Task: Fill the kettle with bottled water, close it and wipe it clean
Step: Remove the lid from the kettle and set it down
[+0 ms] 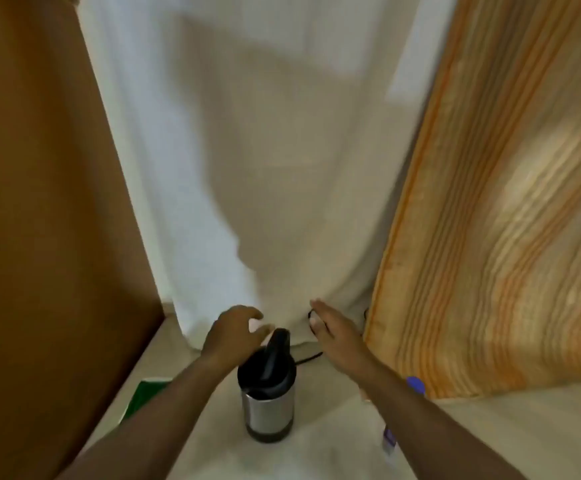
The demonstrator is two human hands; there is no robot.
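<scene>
A steel kettle [269,407] with a black top and black handle stands on the pale table [317,455], low in the middle of the view. My left hand [235,332] hovers just behind and above the handle with its fingers curled. A small white patch shows between them, and I cannot tell whether it is something held. My right hand [336,336] is flat with fingers spread, to the right of the kettle and apart from it. A water bottle [416,385] with a blue cap stands at the right, mostly hidden behind my right forearm. The picture is blurred.
A brown panel [39,237] closes off the left side. A white curtain [265,168] hangs behind the kettle, and an orange striped curtain [507,237] drapes over the right. A black cord [311,357] runs behind the kettle. A green flat object [145,396] lies at the left.
</scene>
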